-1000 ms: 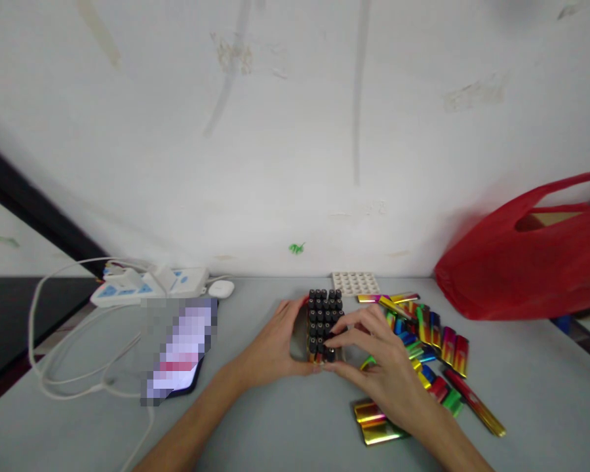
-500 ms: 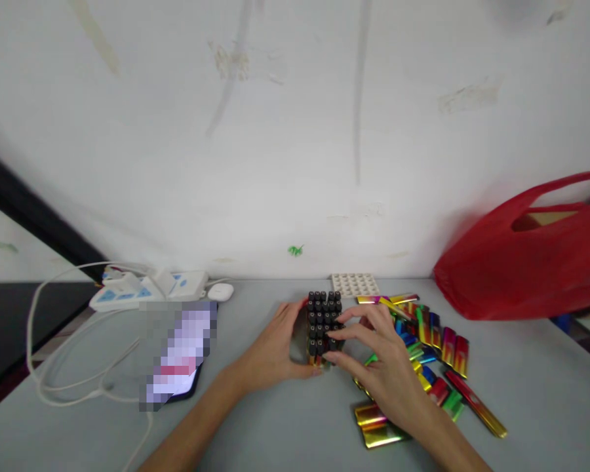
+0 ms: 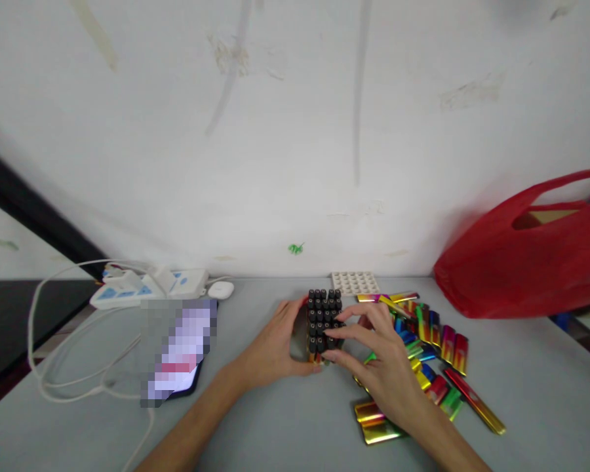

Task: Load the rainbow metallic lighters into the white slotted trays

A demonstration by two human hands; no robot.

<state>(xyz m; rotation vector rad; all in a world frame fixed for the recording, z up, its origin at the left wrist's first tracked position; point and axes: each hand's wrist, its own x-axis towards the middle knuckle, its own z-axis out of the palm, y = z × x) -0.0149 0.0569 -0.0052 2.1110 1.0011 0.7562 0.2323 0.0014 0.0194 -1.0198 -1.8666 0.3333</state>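
A tight block of upright black-topped pieces (image 3: 318, 314) stands on the desk in front of me, each top marked with a small pale ring. Red and gold show low on its sides. My left hand (image 3: 270, 347) curves around the block's left side, thumb at the near corner and fingers at the back. My right hand (image 3: 381, 354) reaches in from the right, with thumb and fingertips closed on a black-topped piece at the near right corner. Its fingers hide part of that side. Shiny metallic-coloured flat sleeves (image 3: 461, 354) lie heaped beside and beneath my right forearm.
A white tray with a grid of holes (image 3: 355, 283) lies by the wall. At right leans a red bag (image 3: 531, 262). On the left are a phone (image 3: 181, 354) with a blurred screen, a white power strip (image 3: 150, 288), a white earbud case (image 3: 221, 290) and looping cables (image 3: 54, 396).
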